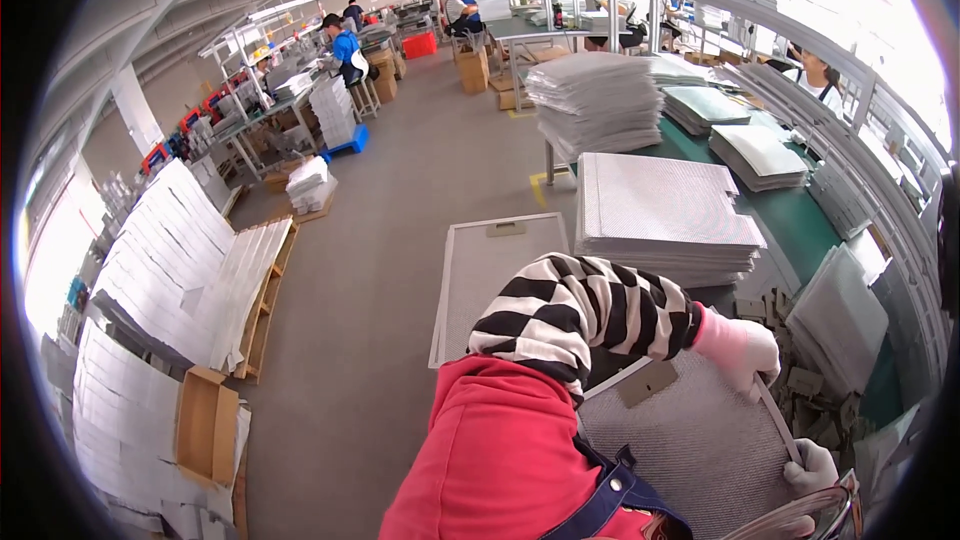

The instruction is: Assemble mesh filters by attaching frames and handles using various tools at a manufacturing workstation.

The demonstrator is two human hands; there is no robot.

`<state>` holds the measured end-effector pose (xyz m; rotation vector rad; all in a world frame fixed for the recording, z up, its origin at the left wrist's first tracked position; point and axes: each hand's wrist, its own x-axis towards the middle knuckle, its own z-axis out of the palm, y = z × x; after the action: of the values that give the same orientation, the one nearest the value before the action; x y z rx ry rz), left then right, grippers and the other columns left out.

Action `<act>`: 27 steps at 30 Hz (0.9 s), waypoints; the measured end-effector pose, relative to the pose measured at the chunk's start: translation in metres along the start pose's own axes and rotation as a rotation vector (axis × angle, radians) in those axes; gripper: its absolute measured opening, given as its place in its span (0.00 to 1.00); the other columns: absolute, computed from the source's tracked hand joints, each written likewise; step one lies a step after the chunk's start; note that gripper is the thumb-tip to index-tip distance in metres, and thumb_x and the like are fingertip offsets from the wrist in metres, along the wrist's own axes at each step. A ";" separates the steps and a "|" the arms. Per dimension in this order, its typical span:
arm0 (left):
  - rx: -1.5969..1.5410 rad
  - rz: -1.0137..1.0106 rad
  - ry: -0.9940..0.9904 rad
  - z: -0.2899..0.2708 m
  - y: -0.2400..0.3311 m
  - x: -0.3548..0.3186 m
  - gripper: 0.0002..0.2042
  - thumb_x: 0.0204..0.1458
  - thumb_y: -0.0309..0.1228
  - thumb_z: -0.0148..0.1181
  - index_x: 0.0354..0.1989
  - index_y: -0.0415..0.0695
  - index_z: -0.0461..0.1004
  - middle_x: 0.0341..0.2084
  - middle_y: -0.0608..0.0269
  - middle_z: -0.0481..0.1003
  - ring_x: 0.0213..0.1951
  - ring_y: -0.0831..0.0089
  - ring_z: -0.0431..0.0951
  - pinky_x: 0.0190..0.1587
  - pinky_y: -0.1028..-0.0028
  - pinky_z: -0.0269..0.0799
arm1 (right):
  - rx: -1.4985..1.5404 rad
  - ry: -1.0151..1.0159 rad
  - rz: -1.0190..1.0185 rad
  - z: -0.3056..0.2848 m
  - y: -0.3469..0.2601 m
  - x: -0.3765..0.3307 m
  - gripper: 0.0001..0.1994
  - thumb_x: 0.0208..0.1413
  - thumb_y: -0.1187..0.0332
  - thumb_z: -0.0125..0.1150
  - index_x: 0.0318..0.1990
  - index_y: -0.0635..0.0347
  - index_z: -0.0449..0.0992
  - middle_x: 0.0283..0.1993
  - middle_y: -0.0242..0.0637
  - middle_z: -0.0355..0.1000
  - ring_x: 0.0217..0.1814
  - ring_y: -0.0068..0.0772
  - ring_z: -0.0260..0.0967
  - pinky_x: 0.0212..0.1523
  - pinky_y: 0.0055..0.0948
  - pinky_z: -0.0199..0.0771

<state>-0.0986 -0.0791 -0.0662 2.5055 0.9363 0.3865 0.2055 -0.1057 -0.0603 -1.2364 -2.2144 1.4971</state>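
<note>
A rectangular metal mesh panel with a narrow pale frame is tilted in front of me at the lower right. A small grey-brown plate sits near its far left edge. My left hand, in a white and pink glove, reaches across and is closed on the panel's right-hand edge. Lower on that same edge, my gloved right hand has its fingers curled round the frame. My checkered left sleeve hides part of the panel. Another framed mesh panel stands just beyond my left arm.
Stacked mesh panels rise ahead on the green-topped bench, with a taller stack behind. Small metal plates lie heaped by my hands. A metal rail runs along the right. Palletised white stacks and a cardboard box stand left.
</note>
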 end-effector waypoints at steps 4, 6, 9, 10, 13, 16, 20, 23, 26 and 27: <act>-0.046 -0.049 0.049 0.010 0.007 -0.009 0.12 0.35 0.37 0.61 0.28 0.46 0.78 0.22 0.59 0.76 0.29 0.62 0.77 0.34 0.66 0.71 | 0.506 -0.054 0.069 0.022 -0.010 -0.009 0.20 0.47 0.74 0.54 0.49 0.75 0.67 0.39 0.39 0.73 0.43 0.27 0.69 0.49 0.26 0.65; -0.068 -0.188 0.003 0.009 0.015 -0.008 0.12 0.38 0.36 0.60 0.32 0.46 0.78 0.26 0.61 0.77 0.32 0.62 0.77 0.37 0.66 0.71 | 0.212 0.059 -0.010 0.027 0.000 -0.003 0.22 0.39 0.81 0.44 0.47 0.77 0.69 0.38 0.38 0.74 0.41 0.26 0.69 0.48 0.24 0.65; -0.211 -0.289 -0.249 0.009 -0.004 0.019 0.18 0.38 0.34 0.62 0.41 0.44 0.76 0.34 0.58 0.77 0.39 0.64 0.76 0.40 0.68 0.70 | 0.093 0.190 0.048 0.037 -0.027 -0.005 0.23 0.33 0.81 0.41 0.42 0.77 0.71 0.35 0.37 0.74 0.38 0.23 0.69 0.45 0.21 0.66; -0.265 -0.336 -0.406 -0.007 0.002 0.022 0.26 0.36 0.36 0.64 0.49 0.43 0.73 0.42 0.57 0.75 0.46 0.64 0.73 0.48 0.67 0.68 | 0.058 0.181 0.087 0.037 -0.039 -0.004 0.23 0.33 0.82 0.40 0.41 0.77 0.72 0.34 0.37 0.74 0.37 0.22 0.69 0.43 0.20 0.66; -0.363 -0.325 -0.459 -0.020 0.001 0.010 0.26 0.37 0.37 0.65 0.48 0.42 0.74 0.41 0.57 0.75 0.45 0.64 0.73 0.48 0.67 0.68 | 0.174 0.017 0.050 0.029 -0.046 0.003 0.20 0.41 0.78 0.45 0.45 0.76 0.70 0.37 0.35 0.73 0.38 0.20 0.67 0.43 0.19 0.65; -0.350 -0.271 -0.385 -0.012 -0.007 0.002 0.22 0.38 0.40 0.65 0.42 0.41 0.76 0.37 0.56 0.77 0.42 0.65 0.75 0.45 0.67 0.70 | 0.200 -0.155 0.204 0.010 -0.036 0.006 0.19 0.47 0.72 0.52 0.47 0.75 0.68 0.40 0.33 0.72 0.40 0.20 0.65 0.43 0.19 0.64; 0.012 -0.129 -0.059 -0.006 0.008 -0.018 0.15 0.39 0.42 0.61 0.29 0.42 0.78 0.24 0.57 0.76 0.31 0.60 0.77 0.36 0.65 0.71 | -0.032 0.030 0.169 0.013 -0.030 0.008 0.12 0.44 0.72 0.54 0.35 0.73 0.72 0.27 0.33 0.71 0.30 0.19 0.65 0.33 0.22 0.67; 0.077 -0.081 -0.004 -0.006 0.006 -0.024 0.14 0.39 0.42 0.59 0.27 0.44 0.78 0.21 0.56 0.75 0.30 0.57 0.76 0.35 0.63 0.71 | -0.330 0.243 -0.048 0.011 -0.001 0.003 0.08 0.39 0.73 0.55 0.26 0.71 0.72 0.15 0.36 0.65 0.20 0.20 0.62 0.22 0.26 0.64; -0.019 0.034 -0.042 0.005 0.001 0.003 0.16 0.40 0.44 0.58 0.29 0.42 0.78 0.23 0.53 0.76 0.30 0.56 0.76 0.35 0.61 0.71 | -0.212 0.238 0.024 0.020 -0.019 -0.005 0.05 0.41 0.74 0.52 0.24 0.70 0.71 0.17 0.35 0.67 0.21 0.19 0.63 0.23 0.25 0.64; -0.020 0.056 -0.036 0.008 0.010 0.011 0.16 0.40 0.43 0.58 0.29 0.42 0.78 0.23 0.53 0.76 0.30 0.55 0.76 0.34 0.61 0.71 | -0.293 0.195 -0.049 0.017 -0.017 0.000 0.06 0.43 0.73 0.53 0.25 0.69 0.71 0.17 0.34 0.67 0.21 0.20 0.63 0.23 0.25 0.64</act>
<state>-0.0819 -0.0803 -0.0672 2.5161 0.8455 0.3651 0.1867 -0.1191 -0.0538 -1.3331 -2.3691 1.0101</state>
